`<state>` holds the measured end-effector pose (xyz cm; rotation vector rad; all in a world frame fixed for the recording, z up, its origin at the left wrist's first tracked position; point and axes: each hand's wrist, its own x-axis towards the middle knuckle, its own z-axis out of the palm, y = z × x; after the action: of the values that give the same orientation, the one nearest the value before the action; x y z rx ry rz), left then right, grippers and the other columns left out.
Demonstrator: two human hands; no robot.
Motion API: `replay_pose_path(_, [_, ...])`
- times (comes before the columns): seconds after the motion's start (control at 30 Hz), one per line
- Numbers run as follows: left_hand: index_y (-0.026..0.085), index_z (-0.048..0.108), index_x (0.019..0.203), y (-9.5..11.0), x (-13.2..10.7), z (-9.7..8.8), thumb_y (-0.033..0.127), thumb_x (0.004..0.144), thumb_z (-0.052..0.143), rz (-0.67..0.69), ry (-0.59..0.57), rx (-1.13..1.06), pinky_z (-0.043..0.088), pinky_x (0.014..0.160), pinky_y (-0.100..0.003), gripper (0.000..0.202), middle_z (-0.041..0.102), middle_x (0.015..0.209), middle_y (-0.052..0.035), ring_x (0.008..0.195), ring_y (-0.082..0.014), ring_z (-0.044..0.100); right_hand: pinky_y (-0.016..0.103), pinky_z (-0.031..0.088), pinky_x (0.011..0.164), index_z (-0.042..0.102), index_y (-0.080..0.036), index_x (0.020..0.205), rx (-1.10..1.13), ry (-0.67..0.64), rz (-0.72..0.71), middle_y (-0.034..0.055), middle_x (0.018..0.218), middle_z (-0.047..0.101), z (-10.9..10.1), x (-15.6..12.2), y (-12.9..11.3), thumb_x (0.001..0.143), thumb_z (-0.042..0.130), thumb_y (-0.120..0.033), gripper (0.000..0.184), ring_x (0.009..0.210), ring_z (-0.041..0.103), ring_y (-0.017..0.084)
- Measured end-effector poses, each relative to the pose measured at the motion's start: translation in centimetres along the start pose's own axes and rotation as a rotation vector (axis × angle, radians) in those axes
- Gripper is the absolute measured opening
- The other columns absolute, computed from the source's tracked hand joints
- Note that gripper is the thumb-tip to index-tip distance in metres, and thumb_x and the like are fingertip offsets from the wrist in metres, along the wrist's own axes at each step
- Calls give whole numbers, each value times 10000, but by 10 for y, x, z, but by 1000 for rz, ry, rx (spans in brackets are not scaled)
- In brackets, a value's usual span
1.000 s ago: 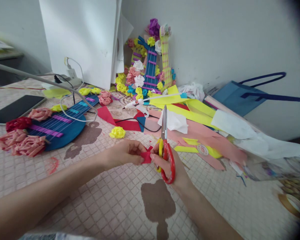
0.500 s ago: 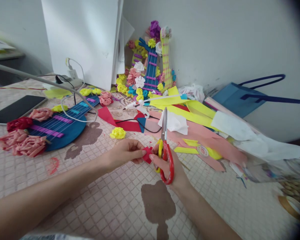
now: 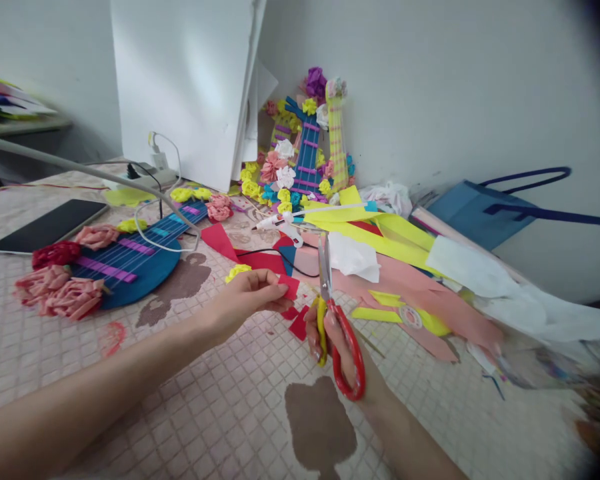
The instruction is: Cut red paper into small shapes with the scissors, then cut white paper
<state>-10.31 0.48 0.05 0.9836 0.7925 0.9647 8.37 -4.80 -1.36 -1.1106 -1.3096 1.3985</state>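
My left hand [image 3: 245, 301] pinches a small red paper piece [image 3: 289, 287] between thumb and fingers, just above the table. My right hand [image 3: 341, 347] grips red-and-yellow scissors [image 3: 336, 320] by the handles, blades pointing up and away, closed or nearly so. Red paper scraps [image 3: 299, 323] lie on the tablecloth between both hands. A yellow paper flower [image 3: 237, 271] sits just behind my left hand.
A blue paper guitar [image 3: 130, 260] with pink and red flowers lies at left, a dark tablet [image 3: 47, 227] beyond it. A glue gun [image 3: 280, 223], coloured paper sheets [image 3: 395, 267], upright flower-decked guitars [image 3: 305, 147], a white board [image 3: 180, 87] and a blue bag [image 3: 480, 200] fill the back.
My hands have drawn apart: the left lifted the red piece up and left, the right with the scissors dropped lower. Red scraps now lie on the cloth. The view shifted slightly.
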Motion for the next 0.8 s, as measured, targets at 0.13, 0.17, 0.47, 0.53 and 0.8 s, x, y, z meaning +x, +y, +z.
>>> replay_pose_path(0.13, [161, 561, 691, 8, 0, 0, 267, 743, 745, 51, 75, -80, 545, 771, -291, 219, 721, 726, -22, 730, -152, 695, 230, 336, 448, 488, -212, 810, -203, -52, 2, -46, 612, 425, -2, -1, 4, 882, 464, -559, 355, 495, 397, 109])
replay_pose_path(0.17, [163, 551, 685, 9, 0, 0, 260, 742, 745, 59, 97, -99, 547, 779, -298, 225, 721, 723, -21, 745, -158, 699, 231, 333, 441, 488, -213, 806, -241, -61, -10, -44, 619, 430, -3, -1, 5, 869, 482, -553, 346, 494, 394, 110])
replay_pose_path(0.47, [163, 536, 701, 14, -1, 4, 229, 723, 749, 131, 172, -197, 539, 781, -290, 225, 693, 720, 15, 734, -153, 699, 232, 363, 463, 512, -220, 774, -295, -94, 22, -44, 620, 417, 7, -5, -6, 870, 510, -450, 249, 514, 387, 112])
replay_pose_path(0.53, [162, 530, 687, 13, -1, 4, 235, 724, 749, 132, 169, -202, 536, 777, -288, 234, 683, 707, 19, 731, -150, 695, 239, 377, 474, 500, -227, 770, -242, -102, 46, -35, 640, 442, 11, -5, -10, 857, 517, -460, 249, 538, 421, 123])
replay_pose_path(0.8, [159, 532, 680, 9, -1, 5, 242, 742, 738, 130, 157, -203, 533, 791, -299, 231, 678, 706, 11, 732, -147, 686, 255, 372, 492, 427, -231, 727, -314, -68, 54, -34, 637, 468, 15, -4, -13, 797, 572, -359, 205, 529, 427, 123])
